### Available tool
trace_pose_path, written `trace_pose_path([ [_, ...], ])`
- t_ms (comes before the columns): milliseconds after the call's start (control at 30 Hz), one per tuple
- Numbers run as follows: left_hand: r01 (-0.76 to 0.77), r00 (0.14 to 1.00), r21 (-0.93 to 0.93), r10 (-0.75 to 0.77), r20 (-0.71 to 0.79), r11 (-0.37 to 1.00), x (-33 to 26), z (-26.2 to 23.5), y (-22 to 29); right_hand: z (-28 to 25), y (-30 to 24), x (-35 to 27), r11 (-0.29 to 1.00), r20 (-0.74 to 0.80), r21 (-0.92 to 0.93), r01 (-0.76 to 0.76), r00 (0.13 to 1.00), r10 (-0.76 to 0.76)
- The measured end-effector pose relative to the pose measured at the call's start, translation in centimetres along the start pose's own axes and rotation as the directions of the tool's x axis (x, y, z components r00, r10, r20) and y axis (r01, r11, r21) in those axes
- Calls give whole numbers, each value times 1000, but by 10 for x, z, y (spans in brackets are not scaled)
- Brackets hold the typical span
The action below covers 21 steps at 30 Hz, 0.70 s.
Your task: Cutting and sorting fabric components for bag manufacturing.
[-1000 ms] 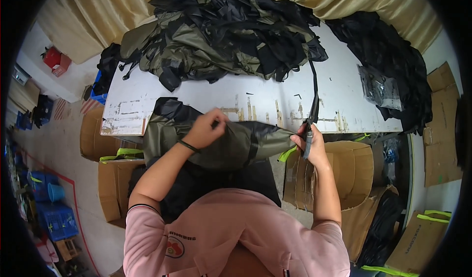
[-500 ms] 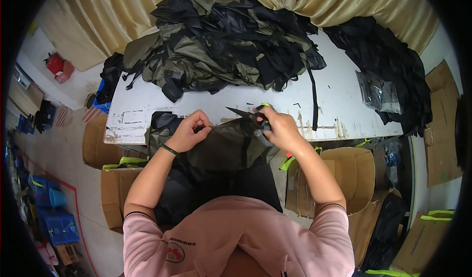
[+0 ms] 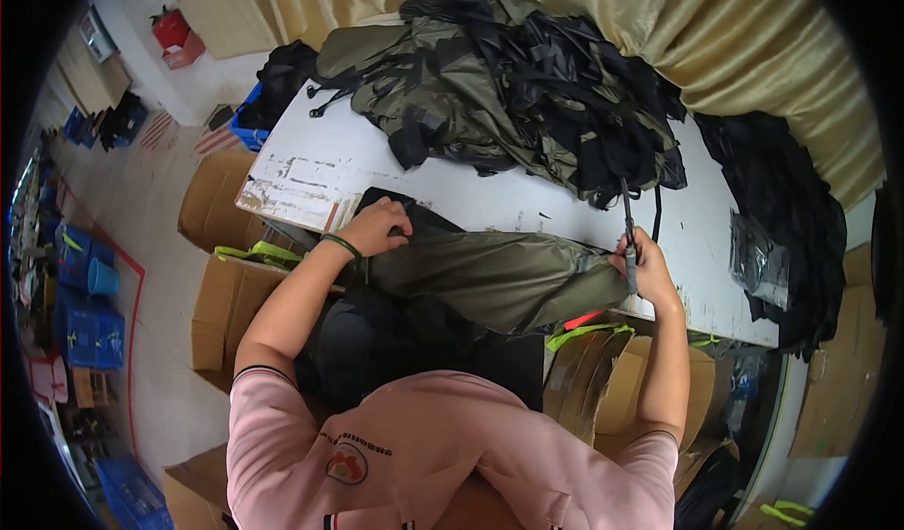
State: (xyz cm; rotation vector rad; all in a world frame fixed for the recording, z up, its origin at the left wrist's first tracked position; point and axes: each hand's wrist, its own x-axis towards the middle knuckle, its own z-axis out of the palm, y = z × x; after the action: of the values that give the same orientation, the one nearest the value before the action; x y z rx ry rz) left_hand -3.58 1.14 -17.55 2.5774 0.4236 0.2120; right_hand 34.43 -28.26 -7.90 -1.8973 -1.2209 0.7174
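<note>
A piece of olive-green and black fabric (image 3: pixel 499 276) is stretched between my hands at the table's near edge and hangs over my lap. My left hand (image 3: pixel 375 227) is closed on its upper left edge, fingers curled down over the cloth. At the other end, my right hand (image 3: pixel 648 268) grips a pair of dark scissors (image 3: pixel 629 238), seen edge-on with the blades pointing away from me. The fabric's right edge also meets the fingers of that hand. Whether they pinch it as well is partly hidden.
A big heap of olive and black fabric pieces (image 3: pixel 490 78) covers the back of the white table (image 3: pixel 311 168). More black fabric (image 3: pixel 782 210) and a clear plastic bag (image 3: pixel 758 262) lie at the right. Cardboard boxes (image 3: pixel 221 200) stand below on both sides.
My right hand has moved right with the scissors, which have turned from pointing left to pointing away. The fabric is now pulled out wide between my hands. The view has shifted left.
</note>
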Motion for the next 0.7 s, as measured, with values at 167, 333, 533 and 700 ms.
trace_pose_path([
  [167, -75, 992, -341, 36, -122, 937, -5, -17, -5, -3, 37, -2, 996, -48, -46, -77, 996, 74],
  [333, 217, 976, -710, -176, 132, 670, -3, -36, -1, -5, 40, -2, 991, -59, -15, -133, 989, 132],
  [533, 64, 834, 98, 1, -552, 993, 36, -92, 1, -2, 22, 52, 926, -321, -376, 41, 931, -171],
  [700, -273, 827, 157, 315, -466, 949, 54, -51, 103, 46, -9, 15, 997, -212, 64, 43, 977, -28],
])
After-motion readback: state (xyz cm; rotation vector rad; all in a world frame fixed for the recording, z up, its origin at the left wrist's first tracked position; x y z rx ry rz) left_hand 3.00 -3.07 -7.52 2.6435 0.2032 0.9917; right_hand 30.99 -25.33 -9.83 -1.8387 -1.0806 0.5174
